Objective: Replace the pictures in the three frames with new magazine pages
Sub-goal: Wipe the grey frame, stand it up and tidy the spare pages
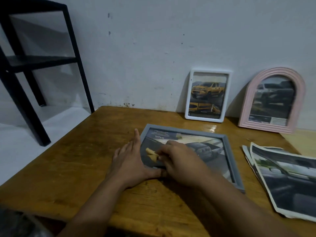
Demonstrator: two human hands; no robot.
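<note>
A grey frame [230,152] lies flat on the wooden worktop [71,165], holding a magazine page that shows a dark pickup truck; a block of pale text sits at the far left corner of that page, upside down to the viewer and too blurred to read. The left hand [127,164] lies flat on the worktop just beside the frame's left edge, its fingers straight and together, the thumb stretched along the near edge of the frame. The right hand [181,161] rests over the near left part of the page with its fingers curled, pinching small yellowish pieces [151,153] that lie on the picture; what these pieces are cannot be told. Against the wall [153,40] at the back lean two more frames: a white rectangular frame [187,100] with a page of a yellow pickup truck and smaller yellow views below it, and to its right a pink arched frame [301,93] with a page of a dark vehicle and a small panel of print at the bottom right, unreadable. To the right of the grey frame, well apart from it, loose magazine pages [283,182] lie stacked on the worktop, the top one showing a dark car body. A black metal rack [73,53] stands on the floor to the left.
</note>
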